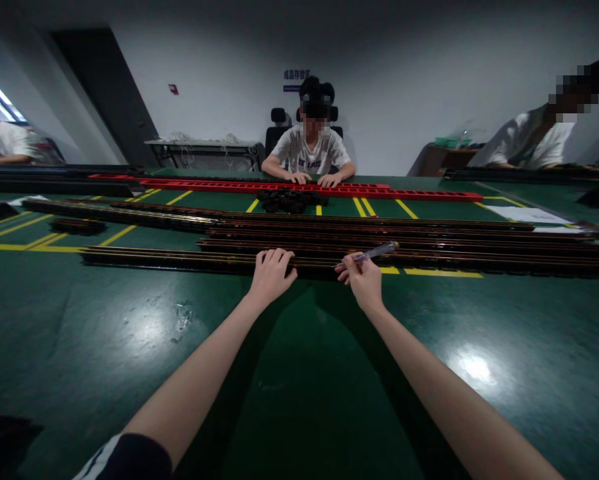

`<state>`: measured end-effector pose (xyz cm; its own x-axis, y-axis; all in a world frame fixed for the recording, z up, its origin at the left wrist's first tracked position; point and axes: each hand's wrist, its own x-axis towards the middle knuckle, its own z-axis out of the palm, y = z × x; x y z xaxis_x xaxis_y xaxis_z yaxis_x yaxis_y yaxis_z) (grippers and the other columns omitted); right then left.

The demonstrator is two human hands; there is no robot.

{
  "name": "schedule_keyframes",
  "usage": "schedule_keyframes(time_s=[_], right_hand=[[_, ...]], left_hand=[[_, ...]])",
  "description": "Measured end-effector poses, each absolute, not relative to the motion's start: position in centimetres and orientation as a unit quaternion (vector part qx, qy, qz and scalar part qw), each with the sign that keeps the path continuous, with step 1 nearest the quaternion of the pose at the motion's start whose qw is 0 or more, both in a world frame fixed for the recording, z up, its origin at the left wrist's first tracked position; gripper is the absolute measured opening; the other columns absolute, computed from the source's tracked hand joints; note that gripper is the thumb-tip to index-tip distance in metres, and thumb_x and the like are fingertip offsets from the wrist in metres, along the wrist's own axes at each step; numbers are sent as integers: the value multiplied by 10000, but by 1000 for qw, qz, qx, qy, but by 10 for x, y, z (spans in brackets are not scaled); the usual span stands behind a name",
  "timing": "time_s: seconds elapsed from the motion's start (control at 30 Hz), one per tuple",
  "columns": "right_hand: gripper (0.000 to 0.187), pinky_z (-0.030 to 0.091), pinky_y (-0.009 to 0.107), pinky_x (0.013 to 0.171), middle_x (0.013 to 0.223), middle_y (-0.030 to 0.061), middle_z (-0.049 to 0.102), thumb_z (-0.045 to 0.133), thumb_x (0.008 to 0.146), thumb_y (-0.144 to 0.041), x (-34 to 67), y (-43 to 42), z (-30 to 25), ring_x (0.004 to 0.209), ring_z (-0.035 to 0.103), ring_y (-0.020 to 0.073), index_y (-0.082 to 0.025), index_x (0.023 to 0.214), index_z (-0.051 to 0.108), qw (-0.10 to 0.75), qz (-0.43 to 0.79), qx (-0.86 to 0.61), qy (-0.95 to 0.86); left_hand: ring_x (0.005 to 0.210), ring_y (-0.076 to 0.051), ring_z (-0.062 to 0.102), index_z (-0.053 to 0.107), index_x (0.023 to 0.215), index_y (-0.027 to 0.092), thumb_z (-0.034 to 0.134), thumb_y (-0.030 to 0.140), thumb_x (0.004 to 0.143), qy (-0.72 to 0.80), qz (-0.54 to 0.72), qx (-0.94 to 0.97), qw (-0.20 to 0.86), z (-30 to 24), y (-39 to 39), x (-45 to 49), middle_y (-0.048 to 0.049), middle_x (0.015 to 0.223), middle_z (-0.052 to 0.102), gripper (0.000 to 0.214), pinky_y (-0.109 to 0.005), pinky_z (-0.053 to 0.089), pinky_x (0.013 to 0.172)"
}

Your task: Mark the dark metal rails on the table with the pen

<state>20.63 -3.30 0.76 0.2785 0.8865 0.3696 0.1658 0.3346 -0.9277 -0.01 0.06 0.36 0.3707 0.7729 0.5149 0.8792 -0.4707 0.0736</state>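
Observation:
A long black rail (pixel 179 259) with thin gold-coloured edges lies crosswise on the table in front of me. My left hand (pixel 272 275) grips it near the middle, fingers over the far edge and thumb on the near side. To its right, my right hand (pixel 363 279) is closed around a slim screwdriver (pixel 376 251) with a clear handle. The handle slants up to the right, and the thin tip points left, down at the rail. Whether the tip touches the rail I cannot tell. More black rails (pixel 429 237) lie in parallel just behind.
Red slotted strips (pixel 419 193) lie farther back, beside a pile of small black parts (pixel 289 200). A person (pixel 309 150) sits opposite, both hands at the strips. Another person (pixel 534 137) works at the right. White paper (pixel 526 214) rests on the green table (pixel 299 373).

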Motion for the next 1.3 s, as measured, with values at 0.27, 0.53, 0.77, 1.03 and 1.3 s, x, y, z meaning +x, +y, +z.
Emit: schedule_keyframes(time_s=[0.27,0.53,0.77,1.03,1.3], right_hand=[[485,457,237,422,689,76,681,593,738,-633,203,-32,8,496,613,144,-154,811,561,617,300,-496,-533],[521,473,247,426,695,85,684,569,741,-662,204,-34,9,509,623,153,-148,824,567,611,286,-504,-539],[527,472,249,418,684,83,680,563,742,-669,203,-34,9,508,624,159,-148,823,563,612,276,-514,-534],[478,472,251,406,655,65,659,559,764,-635,203,-34,8,488,614,155,-159,797,544,634,252,-524,-510],[472,477,258,421,652,57,647,574,756,-626,205,-35,9,499,607,153,-157,797,546,629,264,-518,-516]], left_hand=[[1047,-260,547,578,1139,144,433,244,872,-503,-249,-819,116,2,1,1,-116,1103,622,320,-451,352,966],[1061,-254,543,578,1171,174,399,169,872,-495,-246,-823,127,1,1,0,-102,1120,625,349,-444,343,962],[1087,-246,535,571,1200,155,379,128,868,-498,-237,-826,119,2,0,0,-104,1163,614,384,-447,339,983],[1099,-251,528,570,1215,150,381,112,859,-500,-228,-827,119,2,1,0,-101,1172,617,405,-445,338,983],[1094,-248,529,571,1213,149,370,112,854,-503,-225,-828,105,4,-1,0,-105,1160,619,413,-448,332,995]])
